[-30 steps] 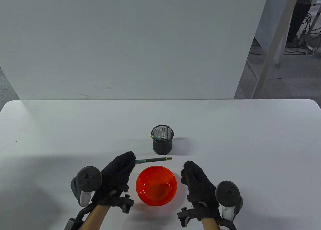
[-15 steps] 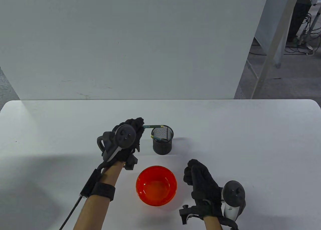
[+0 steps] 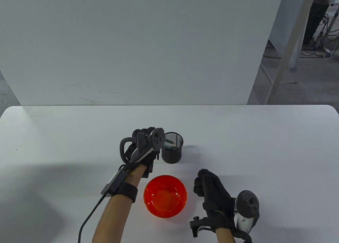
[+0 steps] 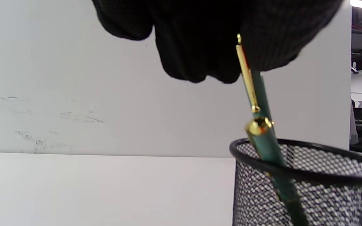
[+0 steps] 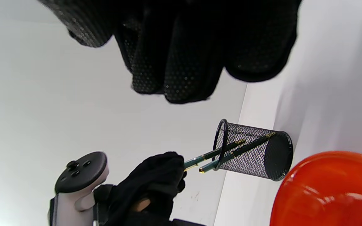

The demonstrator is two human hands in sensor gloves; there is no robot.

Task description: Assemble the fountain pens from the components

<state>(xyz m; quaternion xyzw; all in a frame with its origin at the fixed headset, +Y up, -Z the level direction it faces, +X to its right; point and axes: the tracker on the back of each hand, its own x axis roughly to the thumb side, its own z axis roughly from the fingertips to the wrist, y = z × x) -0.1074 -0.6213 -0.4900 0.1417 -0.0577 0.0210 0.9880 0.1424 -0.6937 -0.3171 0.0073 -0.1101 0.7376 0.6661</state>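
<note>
At the left, a finished green pen [image 4: 256,91] is pinched at its clip end by the left hand [image 3: 144,147], its lower end already inside the mesh pen cup [image 3: 172,151] beside another pen [image 4: 267,144]. Stowing appears to be the step in hand; release is called for next. Right of the orange bowl [image 3: 165,195], the right hand [image 3: 212,192] is kept curled on the table, with nothing seen in it.

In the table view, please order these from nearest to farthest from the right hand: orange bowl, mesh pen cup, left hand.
From the right hand:
1. orange bowl, just to its left.
2. mesh pen cup, farther back and left.
3. left hand, left of the cup.
</note>
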